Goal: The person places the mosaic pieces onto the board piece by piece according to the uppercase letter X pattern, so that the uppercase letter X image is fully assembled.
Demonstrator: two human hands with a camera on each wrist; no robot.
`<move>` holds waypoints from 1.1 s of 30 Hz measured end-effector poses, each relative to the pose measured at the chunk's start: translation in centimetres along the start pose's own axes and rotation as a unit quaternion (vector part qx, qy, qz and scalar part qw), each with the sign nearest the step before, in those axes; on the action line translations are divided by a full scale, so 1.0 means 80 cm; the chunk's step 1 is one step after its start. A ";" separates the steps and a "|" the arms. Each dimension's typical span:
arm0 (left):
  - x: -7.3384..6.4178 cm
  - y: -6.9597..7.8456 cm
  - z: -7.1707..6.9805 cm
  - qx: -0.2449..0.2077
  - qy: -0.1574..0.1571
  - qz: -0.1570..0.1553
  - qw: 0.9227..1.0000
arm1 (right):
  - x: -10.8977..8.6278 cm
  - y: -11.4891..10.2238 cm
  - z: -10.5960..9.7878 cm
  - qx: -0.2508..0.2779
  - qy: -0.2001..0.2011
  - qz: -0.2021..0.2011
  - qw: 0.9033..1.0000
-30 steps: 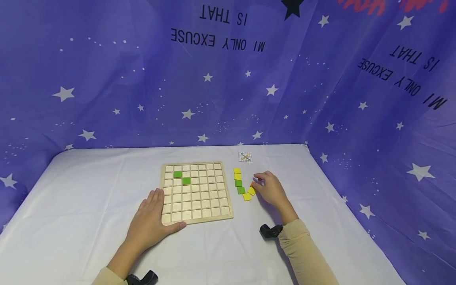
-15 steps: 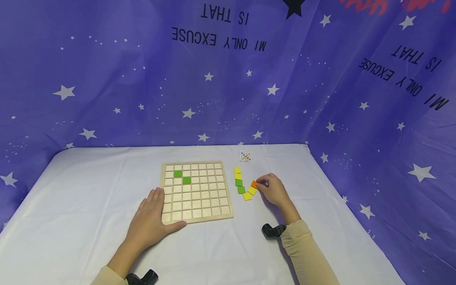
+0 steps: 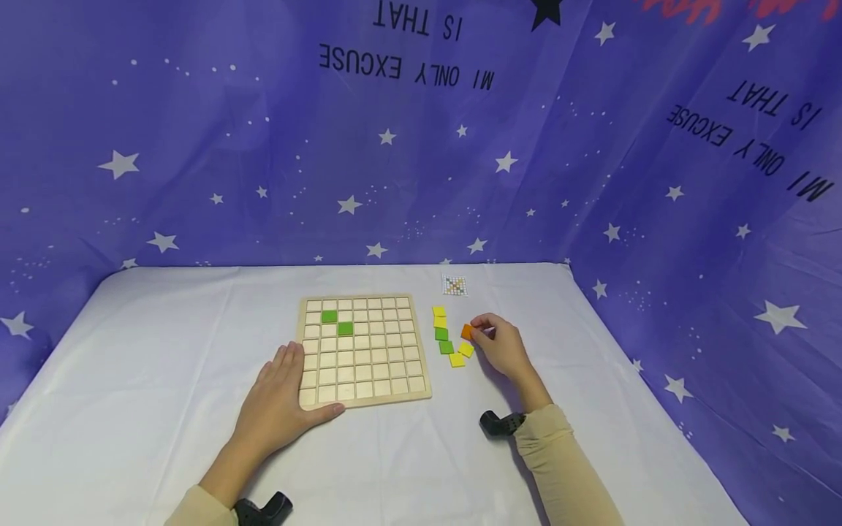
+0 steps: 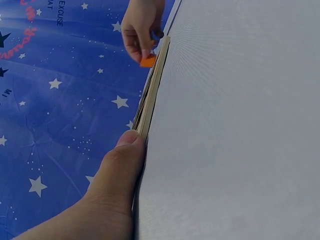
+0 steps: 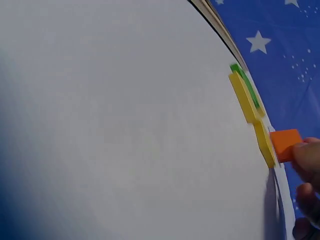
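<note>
My right hand [image 3: 505, 348] pinches an orange square tile [image 5: 286, 144] between thumb and fingertips, lifted just above the row of tiles. Under and beside it on the cloth lie a yellow tile [image 3: 465, 349], another yellow tile [image 3: 457, 360], a green tile [image 3: 446, 347] and several more in a curved line. My left hand [image 3: 272, 409] rests against the near left corner of a wooden grid board [image 3: 395, 398], its thumb along the front edge and its straight fingers along the left side. Two green tiles [image 3: 345, 329] sit in cells at the board's upper left.
A small printed card [image 3: 454, 286] with a coloured grid pattern lies at the back, beyond the loose tiles. White cloth [image 3: 631, 438] covers the table. A purple star-printed curtain [image 3: 263, 146] hangs behind and at the right.
My right hand has picked the orange tile up from the end of the tile line and raised it slightly. The left hand stays against the board.
</note>
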State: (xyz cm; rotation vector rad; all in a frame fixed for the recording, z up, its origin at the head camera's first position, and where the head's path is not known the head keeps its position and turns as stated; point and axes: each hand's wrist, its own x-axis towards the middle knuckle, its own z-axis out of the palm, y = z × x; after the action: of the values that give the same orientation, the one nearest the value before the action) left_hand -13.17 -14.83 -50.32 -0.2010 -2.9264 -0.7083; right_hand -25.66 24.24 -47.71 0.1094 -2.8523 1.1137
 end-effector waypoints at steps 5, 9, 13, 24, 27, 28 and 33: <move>0.000 0.000 -0.001 0.001 -0.003 -0.003 1.000 | 0.000 -0.027 0.016 0.030 0.007 -0.024 0.999; -0.001 -0.001 -0.001 0.001 -0.007 -0.005 1.000 | -0.001 -0.060 0.039 0.056 -0.020 -0.054 0.997; -0.001 -0.001 -0.001 0.000 -0.008 -0.005 1.000 | -0.003 -0.095 0.066 0.066 -0.061 -0.094 0.992; -0.001 0.003 -0.001 0.002 -0.001 -0.005 1.000 | -0.006 -0.159 0.126 0.061 -0.133 -0.126 0.981; -0.002 0.004 -0.001 0.001 0.004 -0.002 1.000 | -0.007 -0.162 0.132 0.044 -0.129 -0.123 0.983; -0.002 0.004 -0.001 0.001 0.005 -0.002 1.000 | -0.007 -0.162 0.134 0.038 -0.128 -0.123 0.983; -0.002 0.003 -0.003 0.001 0.002 -0.004 1.000 | -0.007 -0.162 0.139 0.016 -0.129 -0.131 0.983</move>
State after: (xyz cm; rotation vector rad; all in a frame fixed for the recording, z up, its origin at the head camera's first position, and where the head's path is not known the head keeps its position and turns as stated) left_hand -12.97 -14.75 -50.05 -0.1888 -2.9266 -0.7047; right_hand -24.36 7.21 -47.18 0.6564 -2.9194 1.1634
